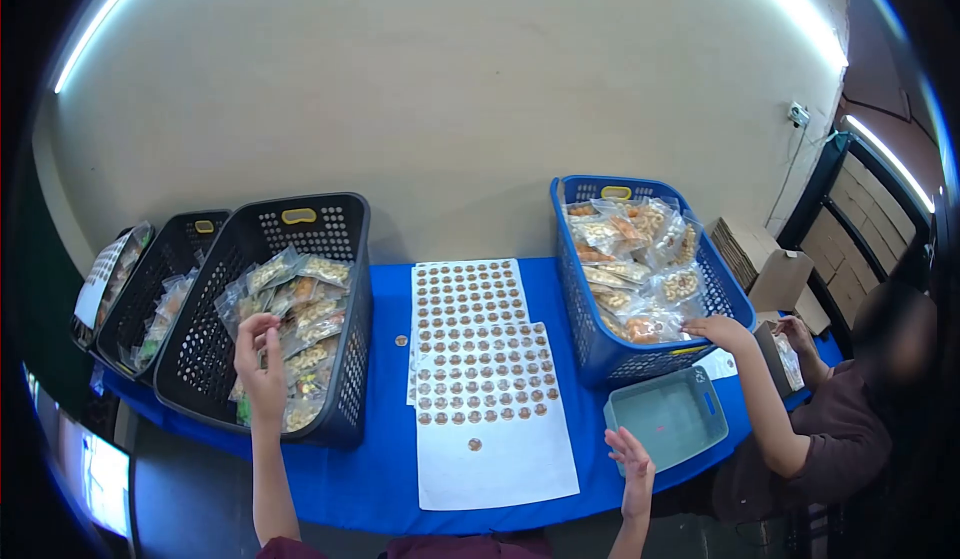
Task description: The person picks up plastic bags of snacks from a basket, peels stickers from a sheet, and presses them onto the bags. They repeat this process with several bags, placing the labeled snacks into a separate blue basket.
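My left hand (262, 364) is over the near part of a black basket (363, 359) that holds many clear packets (310, 311). Its fingers are partly curled, and whether they touch a packet is unclear. My right hand (632, 469) is raised at the near left edge of an empty green tray (668, 424), fingers apart and nothing in them. Between the hands lie overlapping white sheets (490, 474) with rows of round stickers (485, 372). One loose round sticker (401, 341) sits on the blue cloth left of the sheets.
A blue basket (570, 289) of packets stands at the right. Beside it a co-worker (830, 419) reaches one hand to its rim and the other to an open cardboard box (780, 359). Two more black baskets (185, 234) of packets stand at the far left.
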### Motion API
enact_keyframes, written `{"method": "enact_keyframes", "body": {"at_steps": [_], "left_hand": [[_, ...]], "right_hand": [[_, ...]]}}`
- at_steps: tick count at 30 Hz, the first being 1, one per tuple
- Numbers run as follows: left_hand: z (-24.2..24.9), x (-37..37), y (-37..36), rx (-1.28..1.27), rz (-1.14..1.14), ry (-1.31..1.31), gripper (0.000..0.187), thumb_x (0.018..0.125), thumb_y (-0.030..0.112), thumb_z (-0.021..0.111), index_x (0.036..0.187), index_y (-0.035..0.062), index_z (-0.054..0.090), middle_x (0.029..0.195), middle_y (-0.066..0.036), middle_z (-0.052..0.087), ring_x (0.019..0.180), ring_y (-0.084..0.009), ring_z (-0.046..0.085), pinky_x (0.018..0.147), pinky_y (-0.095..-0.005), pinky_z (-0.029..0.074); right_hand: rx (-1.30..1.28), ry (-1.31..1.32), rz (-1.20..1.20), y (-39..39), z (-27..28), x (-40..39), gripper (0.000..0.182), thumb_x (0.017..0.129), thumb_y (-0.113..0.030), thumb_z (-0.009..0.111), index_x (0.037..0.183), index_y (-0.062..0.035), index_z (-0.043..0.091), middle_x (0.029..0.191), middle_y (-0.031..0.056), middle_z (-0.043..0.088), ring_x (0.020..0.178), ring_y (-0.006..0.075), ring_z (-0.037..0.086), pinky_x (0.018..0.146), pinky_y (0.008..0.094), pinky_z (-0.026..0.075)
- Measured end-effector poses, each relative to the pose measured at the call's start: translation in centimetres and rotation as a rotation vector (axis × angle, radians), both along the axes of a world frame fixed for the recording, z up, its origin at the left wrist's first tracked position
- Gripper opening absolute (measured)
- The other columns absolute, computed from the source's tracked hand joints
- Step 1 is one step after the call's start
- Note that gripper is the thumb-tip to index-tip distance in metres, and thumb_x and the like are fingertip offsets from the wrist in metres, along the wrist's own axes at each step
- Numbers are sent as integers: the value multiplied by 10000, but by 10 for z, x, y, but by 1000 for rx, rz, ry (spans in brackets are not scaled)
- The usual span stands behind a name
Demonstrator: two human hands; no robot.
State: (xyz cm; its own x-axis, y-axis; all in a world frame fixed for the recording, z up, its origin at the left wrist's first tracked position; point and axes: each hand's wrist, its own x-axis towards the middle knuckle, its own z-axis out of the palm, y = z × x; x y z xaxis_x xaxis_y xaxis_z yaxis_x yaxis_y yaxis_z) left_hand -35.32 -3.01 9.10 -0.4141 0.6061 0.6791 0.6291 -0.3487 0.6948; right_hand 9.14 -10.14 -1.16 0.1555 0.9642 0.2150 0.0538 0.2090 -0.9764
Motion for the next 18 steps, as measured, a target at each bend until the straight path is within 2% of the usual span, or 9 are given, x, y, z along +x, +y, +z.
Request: {"method": "enact_keyframes", "body": {"at_steps": [5, 10, 12, 13, 16, 18], "left_hand": [[6, -17, 21, -72, -118, 122, 132, 833, 52, 468, 951, 7, 509, 882, -73, 554, 809, -129, 537, 646, -239, 431], [-1, -49, 79, -307, -263, 240, 156, 812, 72, 502, 942, -15, 493, 838, -88, 563, 733, -150, 550, 605, -254, 447], [-23, -71, 110, -409, -353, 296, 162, 807, 76, 510, 939, -16, 491, 828, -95, 568, 729, -162, 557, 605, -266, 450], [-40, -87, 125, -478, -373, 350, 208, 801, 129, 525, 944, -18, 492, 847, -141, 577, 721, -224, 572, 627, -307, 461], [-79, -120, 141, -810, -293, 633, 307, 783, 204, 547, 989, -19, 499, 900, -187, 582, 755, -292, 582, 684, -350, 465], [-133, -160, 137, -869, -210, 720, 424, 762, 278, 564, 1068, -6, 493, 983, -227, 564, 825, -341, 576, 755, -390, 450]], "right_hand": [[-113, -19, 37, -12, -12, -1, 844, 784, -673, 285, 1242, 31, 371, 1206, 190, 459, 1130, 262, 425, 889, 357, 326], [-94, -68, 26, -11, 6, -3, 859, 780, -685, 263, 1259, 23, 350, 1227, 193, 438, 1162, 269, 391, 917, 372, 293], [-57, -84, 11, -9, 19, -4, 864, 778, -689, 254, 1261, 22, 347, 1230, 195, 434, 1167, 273, 386, 922, 375, 288], [-33, -90, 3, -8, 26, -6, 868, 776, -691, 249, 1261, 22, 346, 1231, 196, 433, 1167, 275, 386, 923, 376, 288], [35, -87, -15, -14, 36, -7, 880, 772, -699, 239, 1262, 24, 343, 1232, 198, 431, 1170, 279, 384, 927, 376, 286], [66, -76, -36, -20, 43, -6, 885, 770, -701, 233, 1263, 25, 340, 1233, 200, 430, 1172, 280, 383, 929, 376, 284]]}}
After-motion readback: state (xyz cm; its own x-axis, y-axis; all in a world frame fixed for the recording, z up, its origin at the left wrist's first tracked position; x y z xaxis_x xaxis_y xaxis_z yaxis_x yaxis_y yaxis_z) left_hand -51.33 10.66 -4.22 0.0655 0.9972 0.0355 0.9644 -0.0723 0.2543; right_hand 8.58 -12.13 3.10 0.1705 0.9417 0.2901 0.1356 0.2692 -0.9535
